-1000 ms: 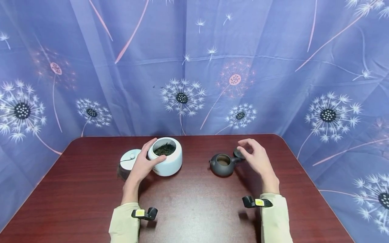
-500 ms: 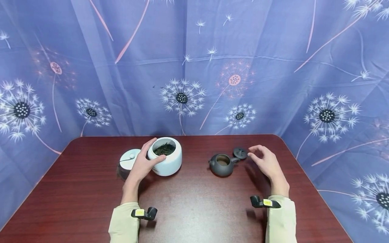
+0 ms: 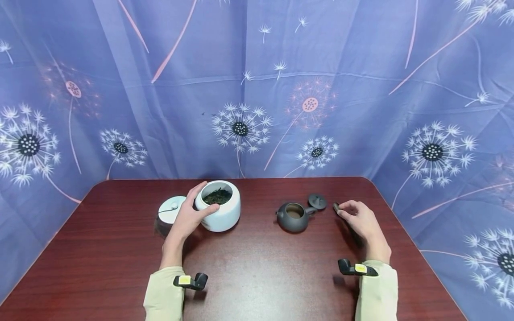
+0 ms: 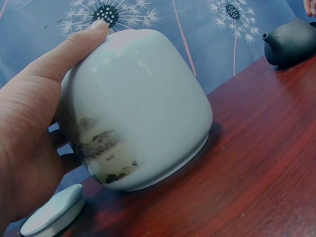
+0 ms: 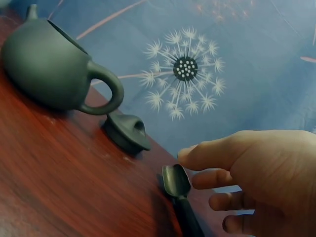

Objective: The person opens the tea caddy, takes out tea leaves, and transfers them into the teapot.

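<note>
- The left hand (image 3: 188, 219) is clamped on a rounded white ceramic jar (image 3: 223, 217), with the thumb along its near upper side and the other fingers round its left side.
- The jar stands upright on the dark red, wood-grained counter (image 3: 257, 267), left of the middle; dark leaves (image 3: 217, 197) lie inside, below its rim, and a brownish painted patch (image 4: 106, 153) marks its wall.
- A round white lid (image 3: 169, 211) with a small knob lies left of the jar, partly hidden by the left hand.
- The right hand (image 3: 364, 225) is at the right side of the counter, well apart from the left, its fingers loosely bent and spread from one another.
- A small scoop (image 5: 176, 180), with a bronze-toned bowl and a dark handle, lies just beside those fingers; whether they touch it I cannot tell.
- A round, dark grey clay teapot (image 3: 293, 218) stands uncovered between the jar and the right hand, its spout to the left and its loop handle to the right.
- The teapot's dark grey lid (image 3: 317, 202) rests on the counter near that handle, between teapot and scoop.
- Behind the counter hangs a blue-violet curtain (image 3: 180, 125) printed with dandelions.
</note>
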Demonstrator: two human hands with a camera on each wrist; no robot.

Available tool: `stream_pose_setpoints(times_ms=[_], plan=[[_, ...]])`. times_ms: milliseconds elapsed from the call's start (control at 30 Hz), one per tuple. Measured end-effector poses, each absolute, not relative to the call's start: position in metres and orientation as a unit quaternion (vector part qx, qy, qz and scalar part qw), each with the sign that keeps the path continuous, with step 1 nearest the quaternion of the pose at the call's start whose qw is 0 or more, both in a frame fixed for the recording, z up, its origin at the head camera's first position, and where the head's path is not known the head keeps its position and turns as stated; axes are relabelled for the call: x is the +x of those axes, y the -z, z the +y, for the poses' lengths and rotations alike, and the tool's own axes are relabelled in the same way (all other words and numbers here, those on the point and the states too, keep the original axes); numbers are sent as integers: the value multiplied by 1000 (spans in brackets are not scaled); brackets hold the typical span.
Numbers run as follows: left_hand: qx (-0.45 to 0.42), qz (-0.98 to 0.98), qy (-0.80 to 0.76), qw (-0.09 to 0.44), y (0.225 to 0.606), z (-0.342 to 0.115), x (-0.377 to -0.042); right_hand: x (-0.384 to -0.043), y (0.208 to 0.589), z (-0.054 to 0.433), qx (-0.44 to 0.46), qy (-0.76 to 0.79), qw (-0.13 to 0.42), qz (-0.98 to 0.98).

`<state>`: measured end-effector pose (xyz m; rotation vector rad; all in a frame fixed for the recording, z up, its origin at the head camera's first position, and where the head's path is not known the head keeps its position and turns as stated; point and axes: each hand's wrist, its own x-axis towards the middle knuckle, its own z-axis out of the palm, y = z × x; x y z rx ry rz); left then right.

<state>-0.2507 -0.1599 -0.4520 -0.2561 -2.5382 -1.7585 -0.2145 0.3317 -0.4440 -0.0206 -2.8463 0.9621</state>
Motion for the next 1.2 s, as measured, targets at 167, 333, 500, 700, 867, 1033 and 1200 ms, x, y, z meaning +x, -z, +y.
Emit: stream_pose_setpoints(times_ms=[167,333,500,700,867,1033,1200], plan=[[-82,-818,568,24,450,-159,-250,-213,446,338,-7,-303,55,-951],[-83,-818,569,24,449,-159,-250,-214,450,343,-26,-298,12,-954],[-83,-819,568,22,449,-159,-250,-214,452,344,-34,-312,-19,-949],[-84,-816,571,23,450,-160,-250,-213,448,341,-33,-312,-25,-949],[-84,-816,572,25,451,-160,-250,-213,445,336,-27,-309,-16,-951],[-85,-815,573,25,451,-160,-250,-216,443,331,-12,-308,8,-951],[-87,-813,575,24,451,-160,-250,-217,439,326,-4,-307,22,-951]])
